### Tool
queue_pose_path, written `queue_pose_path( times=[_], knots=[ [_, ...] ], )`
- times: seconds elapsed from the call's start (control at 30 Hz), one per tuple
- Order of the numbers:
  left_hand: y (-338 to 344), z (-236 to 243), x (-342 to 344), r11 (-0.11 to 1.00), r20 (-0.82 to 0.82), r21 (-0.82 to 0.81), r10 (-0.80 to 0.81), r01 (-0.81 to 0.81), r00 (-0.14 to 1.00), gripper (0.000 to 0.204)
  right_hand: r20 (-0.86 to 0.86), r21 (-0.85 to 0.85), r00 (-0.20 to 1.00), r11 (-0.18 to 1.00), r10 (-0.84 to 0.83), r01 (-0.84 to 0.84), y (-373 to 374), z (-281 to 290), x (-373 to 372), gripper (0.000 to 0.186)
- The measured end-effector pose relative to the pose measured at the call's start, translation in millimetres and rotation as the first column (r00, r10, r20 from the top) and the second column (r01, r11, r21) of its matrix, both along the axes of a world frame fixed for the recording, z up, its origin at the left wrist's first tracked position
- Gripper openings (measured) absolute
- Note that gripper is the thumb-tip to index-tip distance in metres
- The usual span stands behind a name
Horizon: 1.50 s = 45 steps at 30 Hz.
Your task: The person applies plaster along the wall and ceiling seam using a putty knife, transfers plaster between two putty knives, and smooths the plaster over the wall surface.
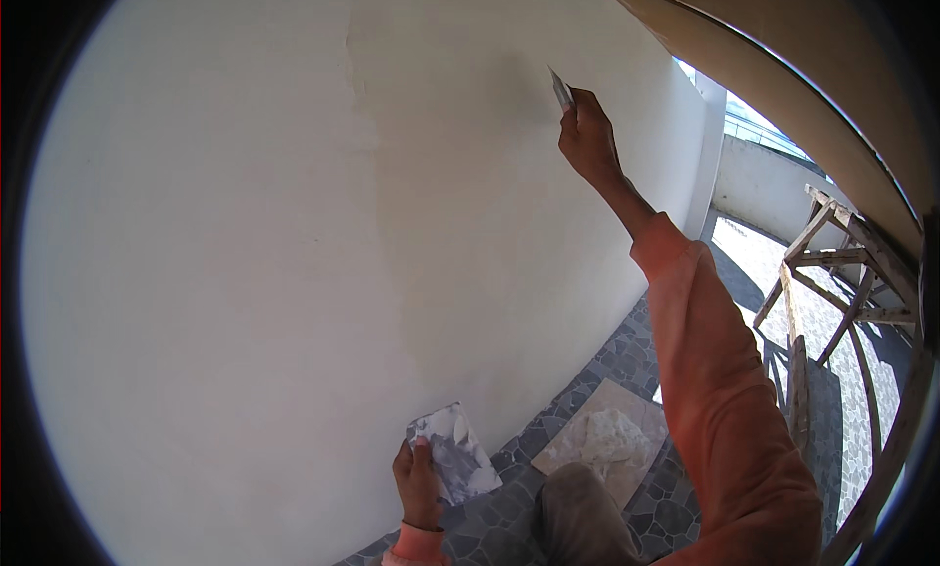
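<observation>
My right hand (pixel 589 137) is raised high at the wall, its fingers closed round a putty knife (pixel 561 89). The thin blade points up and to the left, close to the white wall (pixel 225 223); whether it touches cannot be made out. Down at the lower middle, my left hand (pixel 419 488) grips a flat rectangular plate (pixel 480 480) by its left edge, thumb on top. White and grey putty (pixel 452 455) is smeared over the plate. A duller, beige-tinted patch (pixel 441 253) covers the wall's middle, with an uneven left border.
On the stone-patterned floor (pixel 499 517) lies a square board (pixel 563 450) bearing a heap of whitish paste (pixel 612 437), beside my knee (pixel 583 507). A wooden trestle (pixel 822 258) stands at the right. Overhead at the upper right hangs a large brown panel (pixel 783 47).
</observation>
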<state>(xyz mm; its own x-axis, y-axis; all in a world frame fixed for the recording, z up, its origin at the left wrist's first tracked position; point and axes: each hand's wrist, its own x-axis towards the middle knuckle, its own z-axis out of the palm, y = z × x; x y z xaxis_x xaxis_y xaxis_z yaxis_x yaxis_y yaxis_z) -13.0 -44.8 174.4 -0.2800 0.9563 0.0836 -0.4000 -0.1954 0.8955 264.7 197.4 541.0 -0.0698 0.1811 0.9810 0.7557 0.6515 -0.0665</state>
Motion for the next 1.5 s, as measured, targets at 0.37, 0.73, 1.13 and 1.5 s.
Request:
queue_pose_path(
  times=[0.37,0.73,1.13,1.5],
  knots=[
    [0,-1,-1,1.0,-0.009,-0.02,0.011,-0.011,1.0,0.02,0.062,0.014,0.996,0.998,-0.062,0.061,27,7,-17,0.047],
    [-2,1,-1,0.999,-0.031,-0.018,0.026,-0.026,0.999,0.022,0.26,0.061,0.965,0.998,-0.015,-0.001,0,-23,-17,0.057],
    [-6,9,-2,0.999,-0.04,-0.047,0.016,-0.017,0.999,0.02,0.317,0.088,0.927,0.979,-0.2,0.181,26,-41,-31,0.063],
    [-1,2,0,1.0,-0.054,-0.011,0.014,-0.015,0.998,0.022,-0.05,-0.272,0.987,0.953,-0.15,0.131,6,2,-26,0.04]
  ],
)
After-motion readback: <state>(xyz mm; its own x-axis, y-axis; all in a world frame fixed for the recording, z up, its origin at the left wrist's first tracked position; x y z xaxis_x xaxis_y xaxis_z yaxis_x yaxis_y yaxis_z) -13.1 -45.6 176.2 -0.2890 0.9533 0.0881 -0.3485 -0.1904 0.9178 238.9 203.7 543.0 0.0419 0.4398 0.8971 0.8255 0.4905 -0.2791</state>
